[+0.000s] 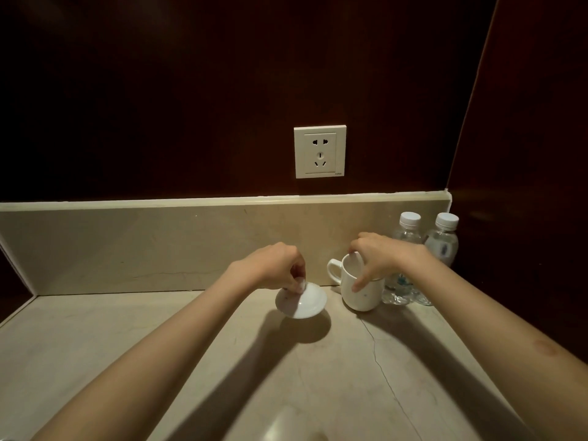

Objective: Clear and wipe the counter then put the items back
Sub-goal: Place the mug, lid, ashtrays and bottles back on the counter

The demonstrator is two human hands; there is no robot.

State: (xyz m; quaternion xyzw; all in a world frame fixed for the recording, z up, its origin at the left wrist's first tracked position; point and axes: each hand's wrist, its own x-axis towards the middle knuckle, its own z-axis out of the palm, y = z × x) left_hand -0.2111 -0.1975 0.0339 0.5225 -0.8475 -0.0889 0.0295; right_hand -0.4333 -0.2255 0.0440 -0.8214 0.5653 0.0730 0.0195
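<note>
Where dark wall meets stone — cracked beige counter (318,377); white socket (319,151)

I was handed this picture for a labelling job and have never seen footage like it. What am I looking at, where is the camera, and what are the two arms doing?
There is no machine here: the camera sits on a person's head and looks forward and down, so the two bare arms are that person's own. They reach over a beige stone counter with a crack running through it. The left hand pinches a small white lid or saucer by its far edge, tilted above its shadow. The right hand grips the rim of a white mug, whose handle points left. Behind the mug, two capped water bottles stand in the corner. A wall socket sits on the dark panel above.
</note>
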